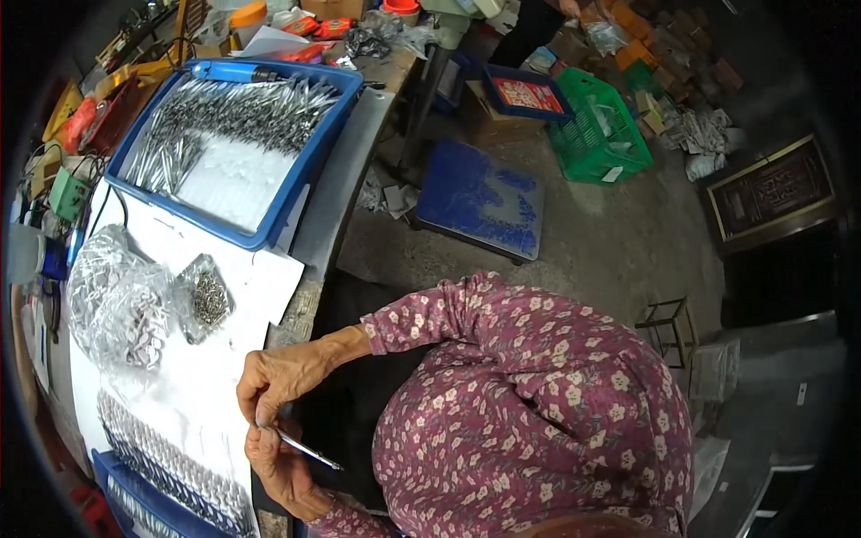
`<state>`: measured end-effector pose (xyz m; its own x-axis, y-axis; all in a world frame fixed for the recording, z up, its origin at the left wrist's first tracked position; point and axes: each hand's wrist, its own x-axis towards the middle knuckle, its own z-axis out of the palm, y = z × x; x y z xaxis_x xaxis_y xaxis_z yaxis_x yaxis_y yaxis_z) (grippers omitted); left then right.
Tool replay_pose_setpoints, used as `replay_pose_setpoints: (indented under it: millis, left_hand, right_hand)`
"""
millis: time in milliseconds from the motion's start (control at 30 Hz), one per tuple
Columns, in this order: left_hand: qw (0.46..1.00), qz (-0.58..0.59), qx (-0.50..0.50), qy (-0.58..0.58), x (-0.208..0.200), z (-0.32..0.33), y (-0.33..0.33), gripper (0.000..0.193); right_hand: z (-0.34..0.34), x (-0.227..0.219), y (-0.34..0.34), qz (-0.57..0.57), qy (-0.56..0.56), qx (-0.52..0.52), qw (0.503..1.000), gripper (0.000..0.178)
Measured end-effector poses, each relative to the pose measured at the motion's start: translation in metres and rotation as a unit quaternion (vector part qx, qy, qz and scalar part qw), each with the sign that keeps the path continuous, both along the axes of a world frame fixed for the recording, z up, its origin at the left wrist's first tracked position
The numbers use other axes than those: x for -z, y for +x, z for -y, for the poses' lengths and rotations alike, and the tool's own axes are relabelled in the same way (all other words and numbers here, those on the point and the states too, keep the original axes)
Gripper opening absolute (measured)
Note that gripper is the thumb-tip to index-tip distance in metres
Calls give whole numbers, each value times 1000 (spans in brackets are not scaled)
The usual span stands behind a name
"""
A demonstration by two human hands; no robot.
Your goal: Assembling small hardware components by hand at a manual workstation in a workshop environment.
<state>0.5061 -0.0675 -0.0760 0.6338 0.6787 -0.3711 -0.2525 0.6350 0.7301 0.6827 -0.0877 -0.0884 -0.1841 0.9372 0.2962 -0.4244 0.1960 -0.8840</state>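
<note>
My left hand (280, 468), lower in the view, is closed around a slim silver pen-like rod (309, 450) whose free end points toward my body. Just above it, my right hand (289, 375) pinches with thumb and fingers at the rod's other end; whatever sits between those fingertips is hidden. Both hands are over the edge of a white-covered table (211, 372). Close by lie a small clear bag of tiny metal parts (211, 300) and a larger clear plastic bag (121, 305) with pale pieces in it.
A blue tray (256, 240) of silver rods stands farther along the table. Rows of silver pieces (175, 462) lie near a blue bin (134, 498). On the floor are a blue platform (480, 202), a green crate (596, 134) and a stool (668, 327). Another person (529, 31) stands beyond.
</note>
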Motion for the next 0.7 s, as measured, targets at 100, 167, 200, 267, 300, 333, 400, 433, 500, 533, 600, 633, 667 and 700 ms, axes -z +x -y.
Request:
replay_pose_setpoints:
  millis: [100,167,200,267,300,333,400,433,500,533,600,633,667,700]
  left_hand:
    - [999,18,31,20,2,1,1,22]
    - [999,21,35,23,4,2,2,23]
    - [999,5,31,36,4,3,2,25]
    - [998,-9,30,48,3,6,6,27]
    - [996,-25,13,81,1,8,7,25]
    - [993,-42,-3,114,1,9,9,23]
    - [988,-58,-36,141,3,14,16,22]
    - [980,-75,-71,168,3,17,19,21]
    - [973,-103,-87,186,-3,23,26,21]
    - [964,-131,-105,205,-6,26,30,21]
    - [950,-156,-128,239,-9,35,42,20]
    - [933,-179,-153,273,-9,38,45,19]
    - [933,-182,-152,272,-7,39,45,19]
    - [928,-191,-162,276,-3,40,46,20]
  right_hand:
    - [2,-4,4,38,4,-28,999,14]
    - [4,-4,5,34,-2,-26,999,14]
    - [4,-3,5,30,-7,-25,999,14]
    - [5,-2,2,37,7,12,999,14]
    - [5,-3,1,42,22,45,998,14]
    - [7,-3,2,43,21,46,998,14]
    - [10,-6,3,106,5,107,989,16]
    - [11,-6,2,107,4,109,988,16]
    - [12,-5,0,115,2,154,981,17]
    - [12,-2,0,114,0,156,981,17]
    - [10,3,-1,109,24,176,978,16]
    - [11,4,-2,108,23,176,978,16]
    - [13,5,-2,101,17,176,979,16]
    - [14,7,-2,95,12,178,979,16]
